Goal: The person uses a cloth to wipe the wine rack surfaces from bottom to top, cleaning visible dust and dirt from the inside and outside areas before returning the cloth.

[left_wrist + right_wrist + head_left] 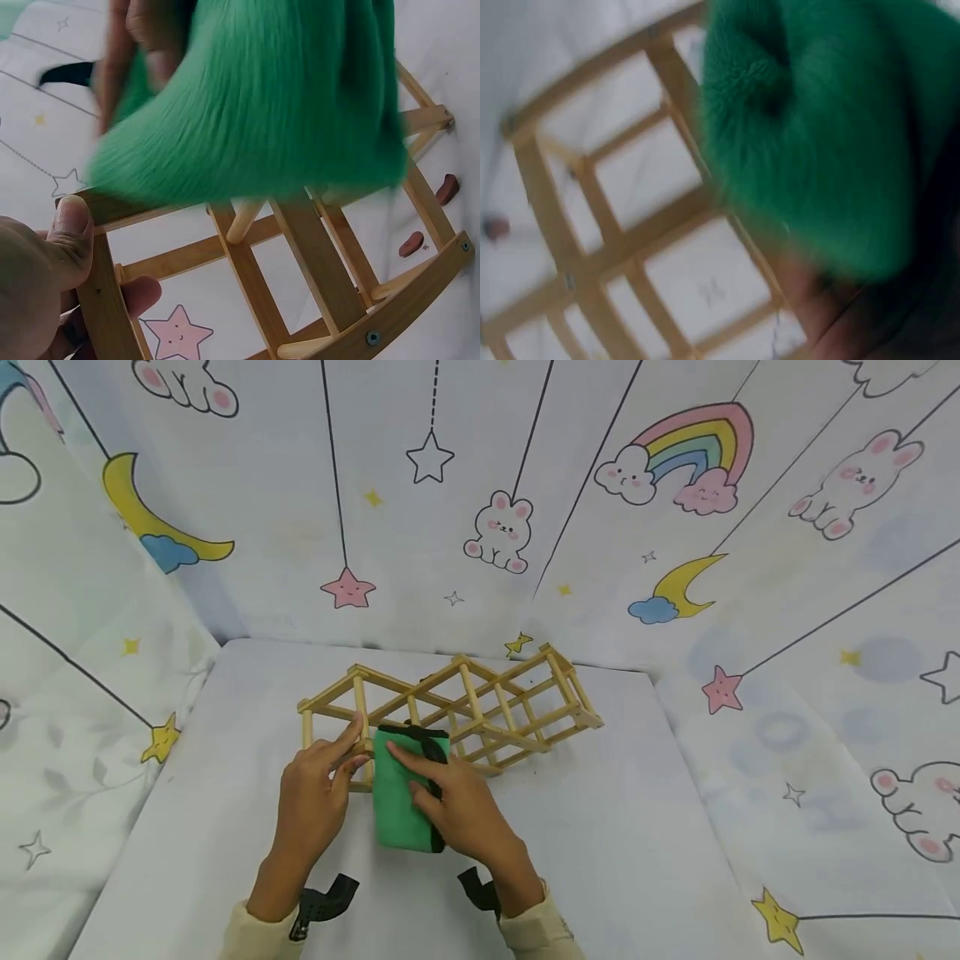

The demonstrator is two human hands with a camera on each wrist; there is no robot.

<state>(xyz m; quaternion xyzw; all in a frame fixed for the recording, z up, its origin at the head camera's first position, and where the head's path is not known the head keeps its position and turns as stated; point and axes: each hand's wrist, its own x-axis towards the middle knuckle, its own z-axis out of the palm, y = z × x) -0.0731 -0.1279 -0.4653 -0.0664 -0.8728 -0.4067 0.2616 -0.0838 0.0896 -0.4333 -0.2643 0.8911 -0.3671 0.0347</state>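
Observation:
A wooden lattice rack [471, 692] of slats and round rods stands tilted across the table. At its near left end my left hand [311, 797] grips a slat; the thumb [73, 217] lies on top of the wood in the left wrist view. My right hand [468, 806] holds a green cloth [401, 810] with black edging, its index finger stretched across it. The cloth hangs against the front of the rack, covering part of the frame. In the right wrist view, the blurred fluffy cloth [817, 165] overlaps the slats.
Under the rack is a white table [600, 852]. Small reddish-brown pieces [411, 244] lie on it beside the rack. Printed white sheets [420, 535] with stars, moons and rabbits form the walls behind and at both sides. Black wrist mounts [330, 897] sit at the sleeves.

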